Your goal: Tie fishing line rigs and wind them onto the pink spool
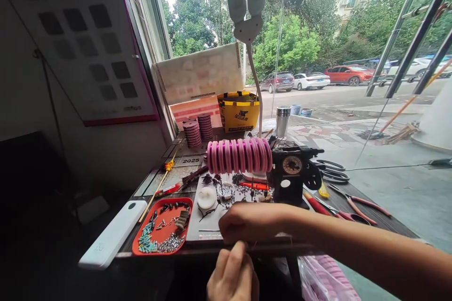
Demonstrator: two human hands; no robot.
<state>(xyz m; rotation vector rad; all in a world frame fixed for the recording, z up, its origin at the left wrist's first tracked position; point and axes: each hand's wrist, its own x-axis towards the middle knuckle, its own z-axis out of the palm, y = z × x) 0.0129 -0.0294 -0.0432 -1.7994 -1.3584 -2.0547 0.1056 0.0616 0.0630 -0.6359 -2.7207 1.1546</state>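
My right hand (243, 221) reaches in from the right, its fingers curled closed over the front edge of the white work sheet (194, 225). Just below it, my left hand (231, 275) is closed too, fingers pinched close to the right hand. Whatever lies between the fingers is hidden or too small to name. Beyond the hands are a round white lid (206, 197), a small dish of silvery beads (226, 191) and dark strung pieces. To their left sits a red tray (135, 244) holding silvery beads, teal tubes and dark pieces.
A row of pink rings (240, 156) sits beside a black machine with a dial (293, 164). Pliers (356, 204) and scissors (332, 169) lie right. A white oblong device (113, 235) is at left. A yellow bag (239, 115) and metal cup (283, 122) stand behind.
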